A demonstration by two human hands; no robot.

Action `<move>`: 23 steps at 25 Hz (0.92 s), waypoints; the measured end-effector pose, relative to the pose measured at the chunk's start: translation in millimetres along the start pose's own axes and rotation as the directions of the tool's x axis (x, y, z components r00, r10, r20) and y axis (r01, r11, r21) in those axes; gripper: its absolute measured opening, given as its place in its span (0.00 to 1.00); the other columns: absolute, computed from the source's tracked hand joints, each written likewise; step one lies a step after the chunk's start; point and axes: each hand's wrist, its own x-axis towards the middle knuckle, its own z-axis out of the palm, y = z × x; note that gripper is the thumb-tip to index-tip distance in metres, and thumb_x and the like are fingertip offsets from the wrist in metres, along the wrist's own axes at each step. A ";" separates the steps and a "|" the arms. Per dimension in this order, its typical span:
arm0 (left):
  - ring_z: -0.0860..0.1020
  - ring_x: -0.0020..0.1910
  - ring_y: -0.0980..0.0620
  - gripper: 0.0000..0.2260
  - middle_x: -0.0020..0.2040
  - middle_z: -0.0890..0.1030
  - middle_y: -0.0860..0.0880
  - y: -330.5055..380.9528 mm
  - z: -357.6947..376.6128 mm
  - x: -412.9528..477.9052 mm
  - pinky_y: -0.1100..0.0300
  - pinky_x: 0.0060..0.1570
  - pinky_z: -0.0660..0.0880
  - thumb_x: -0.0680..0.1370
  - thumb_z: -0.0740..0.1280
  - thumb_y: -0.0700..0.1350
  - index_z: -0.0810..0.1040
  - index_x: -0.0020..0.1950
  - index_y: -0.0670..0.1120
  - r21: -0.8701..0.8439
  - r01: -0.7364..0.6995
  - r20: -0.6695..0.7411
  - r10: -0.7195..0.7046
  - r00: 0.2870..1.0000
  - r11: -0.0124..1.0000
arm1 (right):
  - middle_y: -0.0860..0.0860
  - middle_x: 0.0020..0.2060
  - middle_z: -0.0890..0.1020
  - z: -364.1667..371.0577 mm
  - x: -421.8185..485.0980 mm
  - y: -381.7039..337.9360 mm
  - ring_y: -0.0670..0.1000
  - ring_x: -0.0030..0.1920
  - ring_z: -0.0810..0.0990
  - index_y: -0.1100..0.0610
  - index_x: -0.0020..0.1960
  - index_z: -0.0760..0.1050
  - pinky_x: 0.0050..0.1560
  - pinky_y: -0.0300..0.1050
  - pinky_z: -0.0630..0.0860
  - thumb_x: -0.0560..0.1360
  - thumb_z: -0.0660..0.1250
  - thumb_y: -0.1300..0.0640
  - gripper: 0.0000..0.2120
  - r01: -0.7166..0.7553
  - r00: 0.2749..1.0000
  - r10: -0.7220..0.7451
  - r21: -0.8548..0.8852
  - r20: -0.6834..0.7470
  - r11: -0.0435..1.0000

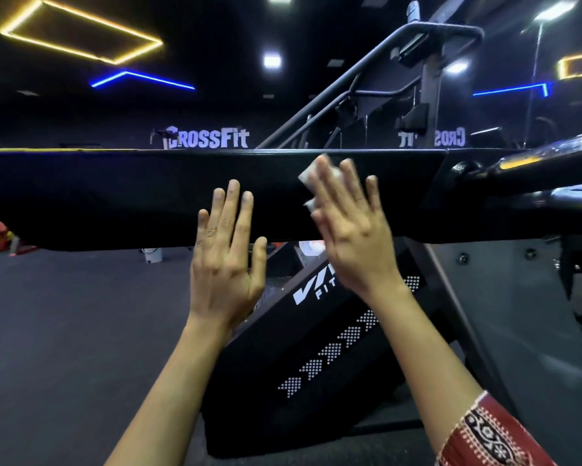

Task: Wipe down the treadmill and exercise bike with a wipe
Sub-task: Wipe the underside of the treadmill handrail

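R hand (353, 227) is flat, fingers straight and spread, pressing the wipe (308, 174) onto the side of a wide black bar (114, 190). Only the wipe's white edges show past the fingertips and by the thumb side. L hand (227, 257) is also flat and holds nothing: its fingertips are on the same bar, just beside the R hand, and the two hands aren't touching. The R forearm has a red patterned sleeve (484, 432).

The bar seems to be part of a machine w/ a slanted black cover (316, 348) below it carrying a white logo and dot pattern. Prob. the treadmill, but I can't say for sure from this angle. A dark rail frame (350, 72) rises behind, w/ a CrossFit sign (209, 138) on the far wall.

Progress, my read: mid-wipe on this bar, so the job is under way, not finished. No wet streaks or sheen show on the black surface, so I can't tell which parts are done. Cover, rails and console look left to do. No bike is clearly in view, so that half is likely pending.
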 end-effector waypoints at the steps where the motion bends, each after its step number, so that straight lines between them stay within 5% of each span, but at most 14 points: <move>1: 0.58 0.74 0.43 0.23 0.73 0.61 0.39 1.4 0.2 1.5 0.53 0.75 0.48 0.79 0.59 0.43 0.64 0.72 0.35 0.003 0.003 -0.002 -0.003 1.000 1.000 | 0.52 0.76 0.57 -3.1 2.5 12.6 0.50 0.76 0.50 0.58 0.76 0.57 0.76 0.52 0.44 0.83 0.50 0.56 0.22 -0.137 0.990 0.137 0.017 -0.035 0.990; 4: 0.58 0.74 0.42 0.22 0.73 0.63 0.38 6.1 2.7 6.6 0.54 0.75 0.48 0.79 0.59 0.43 0.65 0.72 0.35 -0.007 0.010 -0.009 -0.010 1.000 1.000 | 0.54 0.77 0.50 -12.4 -22.4 21.1 0.48 0.76 0.41 0.57 0.77 0.49 0.76 0.48 0.39 0.84 0.48 0.57 0.23 -0.547 0.822 0.563 0.160 -0.083 0.822; 6: 0.59 0.73 0.43 0.22 0.72 0.64 0.37 10.8 5.7 11.8 0.54 0.75 0.48 0.79 0.58 0.43 0.66 0.71 0.35 -0.004 -0.012 -0.009 0.012 1.000 1.000 | 0.54 0.77 0.49 -4.8 -36.6 -9.3 0.51 0.77 0.42 0.60 0.77 0.49 0.76 0.48 0.40 0.83 0.49 0.59 0.23 -0.476 0.870 0.491 0.179 -0.049 0.861; 9: 0.59 0.73 0.43 0.22 0.72 0.65 0.37 21.6 13.6 22.9 0.54 0.75 0.48 0.79 0.59 0.44 0.67 0.71 0.35 -0.004 -0.038 -0.010 0.038 0.999 0.999 | 0.54 0.75 0.58 -1.0 -14.5 -10.3 0.53 0.76 0.49 0.61 0.76 0.56 0.77 0.50 0.45 0.83 0.51 0.58 0.22 -0.097 0.995 0.094 0.083 0.034 0.992; 11: 0.59 0.73 0.44 0.22 0.72 0.65 0.37 27.9 17.8 29.0 0.54 0.74 0.48 0.79 0.59 0.44 0.67 0.71 0.36 -0.019 -0.042 -0.011 0.042 0.999 0.999 | 0.55 0.75 0.60 -9.4 3.0 24.2 0.53 0.76 0.51 0.59 0.75 0.58 0.76 0.48 0.43 0.83 0.52 0.59 0.21 -0.190 0.981 0.191 0.042 -0.019 0.981; 15: 0.60 0.73 0.44 0.22 0.72 0.66 0.37 34.3 23.8 34.2 0.53 0.74 0.49 0.78 0.60 0.43 0.68 0.70 0.36 -0.002 -0.067 -0.023 0.067 0.997 0.998 | 0.56 0.77 0.52 -22.6 -28.7 43.5 0.50 0.77 0.45 0.61 0.77 0.51 0.77 0.49 0.42 0.84 0.48 0.59 0.22 -0.584 0.795 0.599 0.149 -0.091 0.798; 20: 0.61 0.73 0.43 0.23 0.72 0.66 0.37 50.4 34.9 41.7 0.52 0.74 0.50 0.77 0.60 0.43 0.68 0.71 0.36 -0.009 -0.098 -0.001 0.098 0.995 0.995 | 0.54 0.76 0.55 -14.4 -15.3 20.4 0.51 0.76 0.47 0.62 0.76 0.54 0.76 0.44 0.41 0.83 0.49 0.58 0.23 -0.284 0.959 0.284 0.100 0.018 0.954; 23: 0.61 0.73 0.44 0.23 0.72 0.67 0.37 59.5 39.5 44.3 0.53 0.74 0.49 0.77 0.60 0.43 0.68 0.70 0.36 -0.035 -0.120 0.009 0.121 0.993 0.992 | 0.55 0.76 0.56 -27.8 -6.0 58.1 0.50 0.76 0.46 0.61 0.77 0.55 0.75 0.45 0.40 0.83 0.46 0.55 0.24 -0.451 0.890 0.450 0.001 -0.066 0.892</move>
